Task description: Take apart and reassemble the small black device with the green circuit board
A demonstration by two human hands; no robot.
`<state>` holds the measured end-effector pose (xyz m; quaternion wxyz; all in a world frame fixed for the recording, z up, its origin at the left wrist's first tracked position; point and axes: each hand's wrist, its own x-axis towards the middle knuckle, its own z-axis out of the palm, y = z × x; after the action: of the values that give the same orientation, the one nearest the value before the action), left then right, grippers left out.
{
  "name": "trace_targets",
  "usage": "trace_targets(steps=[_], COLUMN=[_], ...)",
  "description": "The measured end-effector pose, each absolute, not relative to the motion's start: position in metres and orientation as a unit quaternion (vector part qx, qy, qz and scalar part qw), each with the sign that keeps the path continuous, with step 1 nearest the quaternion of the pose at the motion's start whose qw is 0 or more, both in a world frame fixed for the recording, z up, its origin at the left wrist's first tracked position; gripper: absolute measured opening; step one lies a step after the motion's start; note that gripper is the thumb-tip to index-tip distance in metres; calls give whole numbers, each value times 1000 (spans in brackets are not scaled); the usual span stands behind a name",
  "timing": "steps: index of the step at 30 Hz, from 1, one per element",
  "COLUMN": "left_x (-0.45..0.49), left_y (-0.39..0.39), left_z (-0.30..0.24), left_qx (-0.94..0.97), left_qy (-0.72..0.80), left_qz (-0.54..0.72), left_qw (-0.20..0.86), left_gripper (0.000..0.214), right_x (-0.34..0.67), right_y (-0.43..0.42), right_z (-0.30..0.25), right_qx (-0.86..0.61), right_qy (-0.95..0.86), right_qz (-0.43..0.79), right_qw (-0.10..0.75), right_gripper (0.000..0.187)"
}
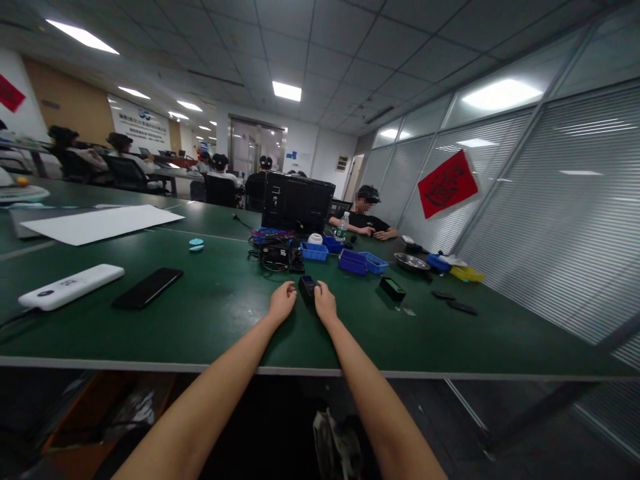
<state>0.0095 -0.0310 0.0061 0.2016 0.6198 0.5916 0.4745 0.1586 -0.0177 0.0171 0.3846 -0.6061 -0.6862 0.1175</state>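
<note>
In the head view, a small black box-shaped device [306, 287] with a dark screen on its upper face is on the green table between my hands. My right hand [325, 303] grips its right side, the thumb near the top edge. My left hand [283, 301] rests on the table just left of the device, apart from it, with the fingers curled in. Whether those fingers hold anything small is hidden. Farther right lies an open black case [393, 289] with a green inside, next to small clear scraps [409, 311].
Beyond my hands are a black adapter with cables [275, 257], blue trays [314, 251], a monitor [298, 202] and a bottle [342, 228]. To the left lie a phone [149, 288] and white power strip [73, 287]. A metal bowl [411, 261] stands right; a person [367, 217] sits opposite.
</note>
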Motion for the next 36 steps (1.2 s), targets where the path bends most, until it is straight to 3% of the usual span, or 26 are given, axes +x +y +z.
trace_targets(steps=[10, 21, 36], left_x=[11, -18, -197], left_y=[-38, -41, -48], left_z=[11, 15, 31], left_qx=[622, 595, 429], left_qy=[639, 706, 831], left_qz=[444, 374, 354], left_qw=[85, 92, -4], left_gripper=[66, 38, 49], right_x=[141, 162, 165], right_y=[-12, 4, 5], right_z=[4, 0, 0], right_qx=[-457, -545, -542], right_qy=[-684, -610, -648], right_qz=[360, 300, 280], right_qw=[440, 490, 456], right_gripper=[31, 26, 28])
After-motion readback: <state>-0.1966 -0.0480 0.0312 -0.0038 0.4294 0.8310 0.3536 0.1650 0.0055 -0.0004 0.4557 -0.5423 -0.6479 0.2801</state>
